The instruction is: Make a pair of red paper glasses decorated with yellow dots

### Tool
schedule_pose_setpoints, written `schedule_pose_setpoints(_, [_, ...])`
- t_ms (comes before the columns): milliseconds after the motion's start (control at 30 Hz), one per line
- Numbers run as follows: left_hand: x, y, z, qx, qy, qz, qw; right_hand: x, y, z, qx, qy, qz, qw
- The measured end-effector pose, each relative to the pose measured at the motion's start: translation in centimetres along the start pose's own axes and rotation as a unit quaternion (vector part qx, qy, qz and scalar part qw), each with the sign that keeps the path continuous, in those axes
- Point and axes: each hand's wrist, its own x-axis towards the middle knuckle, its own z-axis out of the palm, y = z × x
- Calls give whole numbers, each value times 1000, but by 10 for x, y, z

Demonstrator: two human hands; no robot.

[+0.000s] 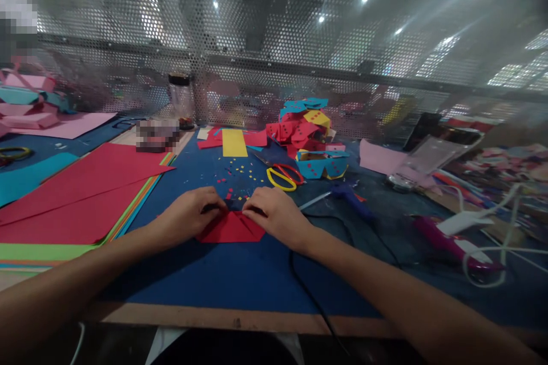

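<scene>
A piece of red paper (pixel 231 229) lies on the blue table top in front of me, with folded slanting edges. My left hand (pixel 190 214) pinches its upper left edge between thumb and fingers. At the upper right edge, my right hand (pixel 276 217) grips the same paper with bent fingers. Both fingertips are partly hidden from view. Just beyond the hands are scattered small paper bits (pixel 235 174) in yellow, red and blue. Scissors with yellow and red handles (pixel 282 177) rest beyond my right hand, and a blue glue gun (pixel 353 199) lies to its right.
Stacked coloured sheets (pixel 85 194) cover the left side. A yellow strip (pixel 234 142) and a pile of dotted red, blue and yellow paper pieces (pixel 306 125) stand at the back. On the right are a magenta glue gun (pixel 454 242), cords and a clear container (pixel 432 157).
</scene>
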Motion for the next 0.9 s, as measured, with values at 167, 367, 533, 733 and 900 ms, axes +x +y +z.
schedule_pose_setpoints(167, [0,4,3,12,15,-23,1000,1,-2,-2,-10,-1,-4,1000])
schedule_pose_setpoints(367, [3,-3,13,21,22,-34,999,1,-5,-1,0,3,20,1000])
schedule_pose_setpoints(533, [3,-5,14,13,30,-38,999,1,-6,4,20,22,26,999])
schedule_pose_setpoints(733, [0,-4,14,41,41,-6,998,0,-9,2,-29,16,-25,999])
schedule_pose_setpoints(900, [-3,-2,11,81,34,54,995,-2,-10,-2,-99,5,-70,993])
